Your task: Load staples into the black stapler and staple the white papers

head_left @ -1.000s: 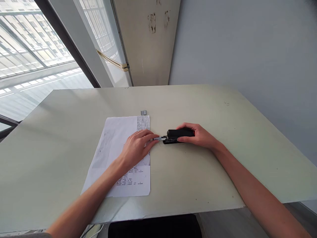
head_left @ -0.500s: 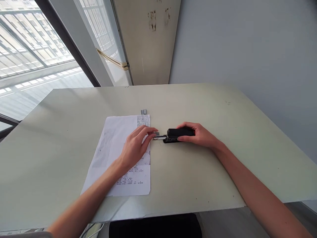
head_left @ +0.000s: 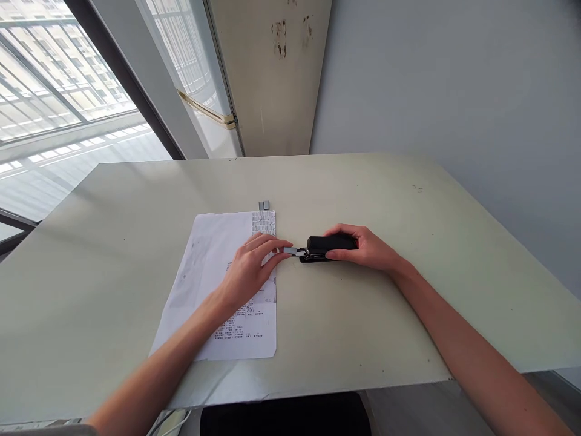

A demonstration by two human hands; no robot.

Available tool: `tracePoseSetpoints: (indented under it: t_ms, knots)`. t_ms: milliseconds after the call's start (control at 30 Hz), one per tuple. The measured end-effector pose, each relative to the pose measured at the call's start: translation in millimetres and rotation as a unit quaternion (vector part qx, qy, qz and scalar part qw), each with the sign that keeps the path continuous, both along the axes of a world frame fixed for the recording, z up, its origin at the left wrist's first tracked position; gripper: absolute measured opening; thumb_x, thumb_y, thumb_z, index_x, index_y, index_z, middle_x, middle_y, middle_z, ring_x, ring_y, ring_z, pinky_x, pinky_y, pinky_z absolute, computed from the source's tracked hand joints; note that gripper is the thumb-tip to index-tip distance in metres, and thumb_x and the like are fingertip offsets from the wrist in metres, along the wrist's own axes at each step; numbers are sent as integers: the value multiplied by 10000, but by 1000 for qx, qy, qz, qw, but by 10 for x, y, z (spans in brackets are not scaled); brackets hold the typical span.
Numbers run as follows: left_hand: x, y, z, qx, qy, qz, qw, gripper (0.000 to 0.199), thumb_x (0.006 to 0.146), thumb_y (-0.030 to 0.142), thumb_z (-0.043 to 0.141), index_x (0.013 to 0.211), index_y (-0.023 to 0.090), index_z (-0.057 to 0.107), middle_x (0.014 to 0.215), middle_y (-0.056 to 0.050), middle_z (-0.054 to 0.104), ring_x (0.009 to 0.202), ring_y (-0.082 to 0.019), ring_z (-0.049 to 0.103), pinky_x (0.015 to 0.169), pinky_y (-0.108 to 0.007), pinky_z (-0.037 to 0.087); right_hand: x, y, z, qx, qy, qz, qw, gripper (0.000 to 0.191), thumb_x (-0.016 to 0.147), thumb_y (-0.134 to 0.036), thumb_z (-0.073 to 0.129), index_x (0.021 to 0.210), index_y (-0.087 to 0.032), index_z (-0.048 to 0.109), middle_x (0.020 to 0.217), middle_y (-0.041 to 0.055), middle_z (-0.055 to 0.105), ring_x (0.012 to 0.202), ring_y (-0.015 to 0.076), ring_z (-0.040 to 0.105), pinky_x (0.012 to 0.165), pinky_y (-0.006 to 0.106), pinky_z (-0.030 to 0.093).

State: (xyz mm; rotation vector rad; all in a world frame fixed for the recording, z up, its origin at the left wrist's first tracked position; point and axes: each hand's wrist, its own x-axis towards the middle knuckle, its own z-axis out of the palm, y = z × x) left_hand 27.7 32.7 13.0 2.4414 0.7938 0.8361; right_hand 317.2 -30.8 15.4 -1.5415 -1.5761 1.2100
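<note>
My right hand [head_left: 365, 247] is wrapped round a black stapler [head_left: 330, 243] lying on the table, its front end pointing left. A metal tray sticks out of that front end. At the tray, my left hand [head_left: 250, 265] pinches a small grey strip of staples [head_left: 289, 250] between thumb and fingers. The strip lies along the tray, though how deeply it sits there I cannot tell. Under my left hand and forearm are sheets of printed paper [head_left: 202, 260], partly covered by them.
Two short grey staple strips [head_left: 264, 205] lie just beyond the paper's top edge. The pale table [head_left: 385, 327] has its near edge close to me, with a black seat [head_left: 285, 415] below. A grey wall [head_left: 454, 79] stands on the right and a window [head_left: 59, 72] on the left.
My left fingers have shifted slightly right, and the staple strip now lies over the stapler's tray, nearer the black body. My right hand keeps its hold on the stapler.
</note>
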Motion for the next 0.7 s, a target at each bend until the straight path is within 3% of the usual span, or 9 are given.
tracePoseSetpoints:
  t_ms: [300,700]
  knots:
    - [-20,-3,-10,6,55,24,998,174,1069,360,584,1108,258,718,1178,-65,662,1043,-223,639,907,-389,548,-13,-2,13,-8,5,-6,1000,438,790,-585,830,1100,-289,738,1034,27,743,900,245,688,770,364,549]
    - [-13,-20,-12,-10,23,32,999,129,1034,350,646,1085,247,704,1148,-54,719,1076,-243,655,953,-438,545,1,0,-26,0,-3,-3,1000,456,788,-602,814,1106,-285,738,1050,41,753,927,272,699,764,387,571]
